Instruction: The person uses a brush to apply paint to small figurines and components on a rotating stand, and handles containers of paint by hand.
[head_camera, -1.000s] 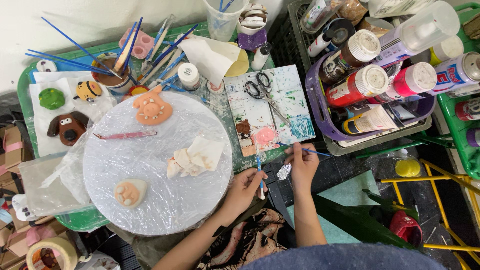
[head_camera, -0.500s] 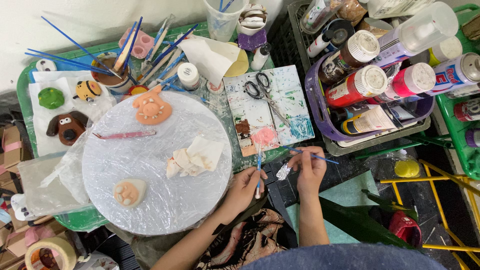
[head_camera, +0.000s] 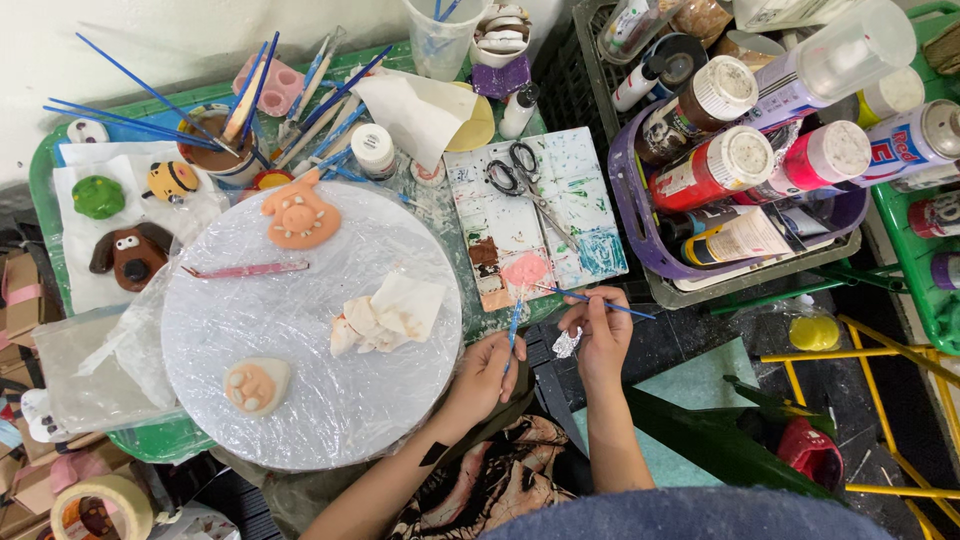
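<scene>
Fingers of the left hand (head_camera: 487, 368) pinched round a blue-handled paintbrush (head_camera: 514, 328), held near upright, tip toward the pink paint patch (head_camera: 525, 270) on the palette tile (head_camera: 535, 215); fingers of the right hand (head_camera: 600, 335) pinched on a second thin blue brush (head_camera: 592, 297), lying nearly level, tip pointing left at the tile's lower edge. Right hand also has a small crumpled white scrap (head_camera: 566, 343) against its palm side; whether it is gripped, cannot tell. Both hands sit just below the tile, close together, not touching. Scissors (head_camera: 522, 175) rest on the tile's upper part. Left of the hands: round board wrapped in plastic film (head_camera: 300, 340), bearing an orange pig-face clay piece (head_camera: 298, 215), a paw-shaped clay piece (head_camera: 255, 385), a pink tool (head_camera: 245, 270) and a stained crumpled tissue (head_camera: 385, 313). Purple basket of paint bottles (head_camera: 640, 215) to the right of the tile
</scene>
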